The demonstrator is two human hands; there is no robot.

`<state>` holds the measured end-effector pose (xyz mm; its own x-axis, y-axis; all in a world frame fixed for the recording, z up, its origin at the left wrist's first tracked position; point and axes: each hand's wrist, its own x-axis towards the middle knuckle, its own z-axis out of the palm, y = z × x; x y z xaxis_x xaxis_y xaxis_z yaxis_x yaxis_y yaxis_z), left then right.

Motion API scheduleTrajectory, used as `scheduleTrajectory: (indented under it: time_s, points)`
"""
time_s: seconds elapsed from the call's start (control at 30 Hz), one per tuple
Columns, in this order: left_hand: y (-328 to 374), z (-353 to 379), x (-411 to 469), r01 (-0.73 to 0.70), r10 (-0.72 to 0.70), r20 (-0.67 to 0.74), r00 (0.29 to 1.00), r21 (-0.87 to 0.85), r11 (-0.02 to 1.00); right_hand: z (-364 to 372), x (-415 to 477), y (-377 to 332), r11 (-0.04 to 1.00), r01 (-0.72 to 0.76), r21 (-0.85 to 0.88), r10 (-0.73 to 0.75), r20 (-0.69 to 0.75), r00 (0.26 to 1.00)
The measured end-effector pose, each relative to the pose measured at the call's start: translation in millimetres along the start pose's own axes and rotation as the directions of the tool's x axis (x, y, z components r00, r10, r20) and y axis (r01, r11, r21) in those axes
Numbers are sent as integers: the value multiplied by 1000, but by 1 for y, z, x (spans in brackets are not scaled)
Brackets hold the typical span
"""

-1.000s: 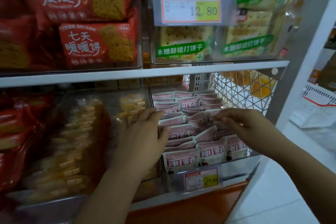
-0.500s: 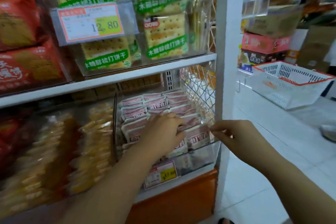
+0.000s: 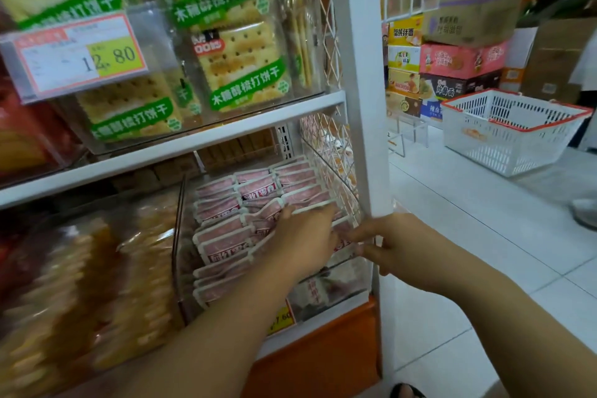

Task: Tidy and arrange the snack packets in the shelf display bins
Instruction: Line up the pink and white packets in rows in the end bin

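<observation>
Several small pink snack packets [image 3: 226, 236] stand in rows inside a clear bin [image 3: 342, 287] on the lower shelf. My left hand [image 3: 303, 239] lies on top of the packets near the bin's right side, fingers spread and pressing down on them. My right hand [image 3: 391, 245] reaches in from the right, just below the white shelf post [image 3: 365, 107]. Its thumb and fingertips pinch the bin's right front corner. My left forearm hides the bin's front and part of its price tag.
Green-labelled cracker packs [image 3: 239, 68] and a price tag [image 3: 80, 55] fill the upper shelf. Yellow biscuit packets [image 3: 97, 284] sit in the left bin. Wire mesh [image 3: 326, 165] closes the shelf's right side. A white basket [image 3: 507, 132] and stacked cartons [image 3: 458, 61] stand in the aisle.
The view has swung right and closer. My left hand slid right across the pink packets, and my right hand moved from the packets out to the bin's right corner by the post.
</observation>
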<state>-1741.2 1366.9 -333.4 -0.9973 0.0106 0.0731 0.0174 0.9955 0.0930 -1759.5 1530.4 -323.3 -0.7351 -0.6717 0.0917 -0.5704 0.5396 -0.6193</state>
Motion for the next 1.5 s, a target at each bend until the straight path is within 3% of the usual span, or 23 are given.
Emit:
scheduleTrajectory:
  time_s: [0.2, 0.47, 0.67, 0.8, 0.93, 1.1, 1.37, 1.5]
  points:
    - [-16, 12, 4, -49, 53, 19, 998, -193, 980, 0, 1, 3, 999, -21, -43, 21, 12, 1000]
    - [-9, 11, 2, -92, 92, -11, 996, -114, 989, 7, 4, 1, 996, -12, -86, 14, 32, 999]
    - [-45, -20, -6, -26, -43, -271, 962, -245, 969, 7, 8, -11, 999, 35, -36, -36, -41, 998]
    - [-96, -32, 7, 181, -211, -165, 964, -180, 967, 21, 32, -23, 986, 169, -13, -169, -147, 975]
    - [-118, -28, 25, 201, -208, -78, 975, -87, 976, 41, 59, -37, 943, 264, -205, -289, -105, 951]
    - [-125, -25, 49, 225, -233, -81, 969, -98, 969, 53, 82, -30, 932, 157, -325, -175, -26, 984]
    - [-144, -36, 77, 138, -127, 201, 971, -38, 990, 55, 103, -19, 907, 132, -399, -123, 49, 991]
    - [-140, -33, 81, 87, -105, 133, 985, 136, 987, 57, 109, -18, 887, 146, -437, -135, 56, 989]
